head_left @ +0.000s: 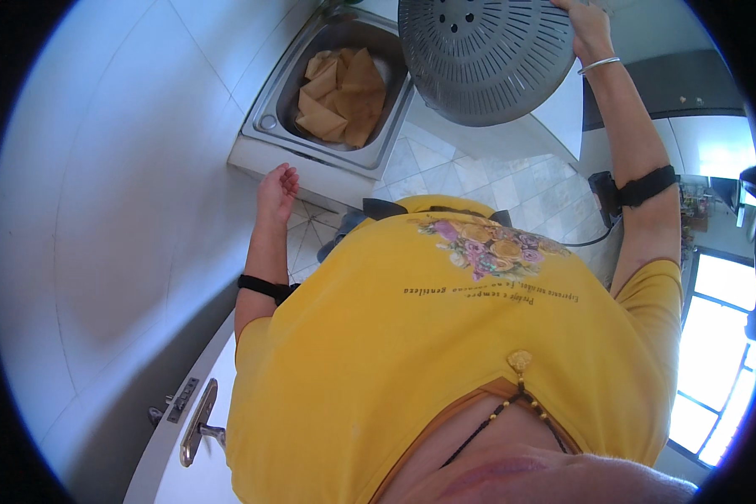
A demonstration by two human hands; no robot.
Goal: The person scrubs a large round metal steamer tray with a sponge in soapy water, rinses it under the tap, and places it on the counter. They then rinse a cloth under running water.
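Observation:
At the top, my right hand (591, 28) grips the rim of a large grey colander (488, 69), whose slotted, rounded outside faces me. It hangs to the right of a stainless-steel sink (394, 142) and overlaps its right edge. Inside the basin lie several folded, light-brown sheets (343, 97); their material is hard to tell. My left hand (278, 191) is empty, fingers loosely curled, just in front of the sink's near left corner. Black straps circle both my forearms, and a silver bangle (598, 65) sits on my right wrist.
White tiled wall (120, 157) runs close along my left side. Behind my left arm stands a door with a metal handle (205, 428). A white surface (557, 113) lies below the colander, above pale floor tiles (472, 176). Bright windows (712, 346) are at the far right.

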